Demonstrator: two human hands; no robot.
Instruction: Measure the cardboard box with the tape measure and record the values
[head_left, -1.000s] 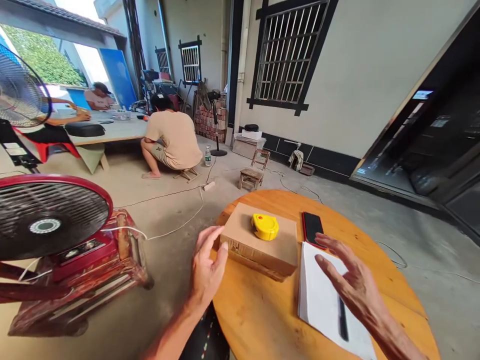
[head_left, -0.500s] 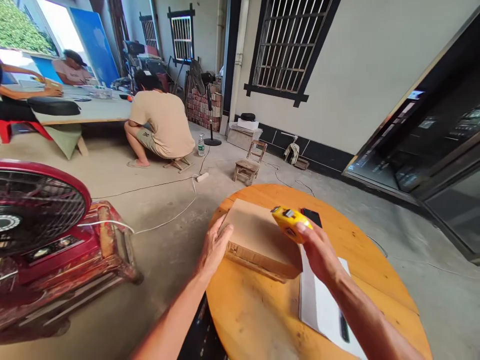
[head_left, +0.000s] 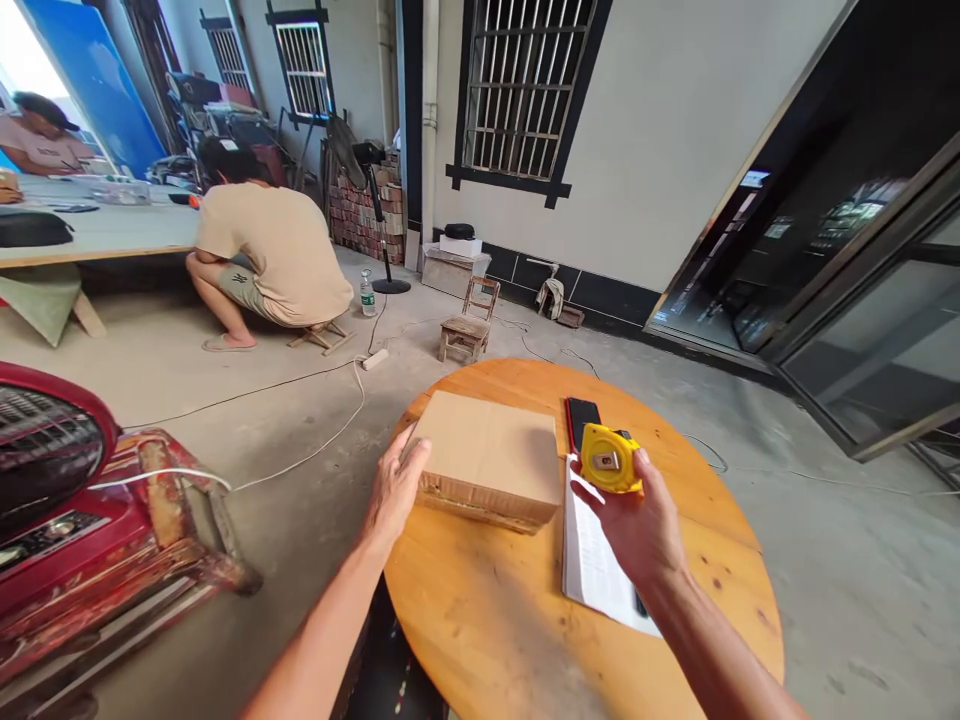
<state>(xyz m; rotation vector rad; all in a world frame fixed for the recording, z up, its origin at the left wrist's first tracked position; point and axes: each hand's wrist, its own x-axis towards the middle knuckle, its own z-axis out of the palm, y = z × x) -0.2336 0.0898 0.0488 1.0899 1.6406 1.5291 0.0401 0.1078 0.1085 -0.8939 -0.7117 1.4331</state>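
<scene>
A flat brown cardboard box [head_left: 491,455] lies on a round wooden table [head_left: 525,640]. My left hand [head_left: 391,492] grips the box's near left corner, thumb on top. My right hand [head_left: 636,520] holds a yellow tape measure [head_left: 610,459] above the table, just right of the box. Under that hand lies a white notebook [head_left: 592,565] with a dark pen partly hidden by my wrist. A phone in a red case [head_left: 580,417] rests beyond the notebook.
A red fan on a worn red stand [head_left: 90,520] sits on the floor at left, with white cables [head_left: 315,450] trailing across the concrete. A person in a tan shirt [head_left: 274,260] squats by a long table [head_left: 97,235]. A small wooden chair [head_left: 466,325] stands beyond the round table.
My right hand picked the tape measure up off the box and carried it to the right. My left hand closed on the box's corner. The view swung to the right.
</scene>
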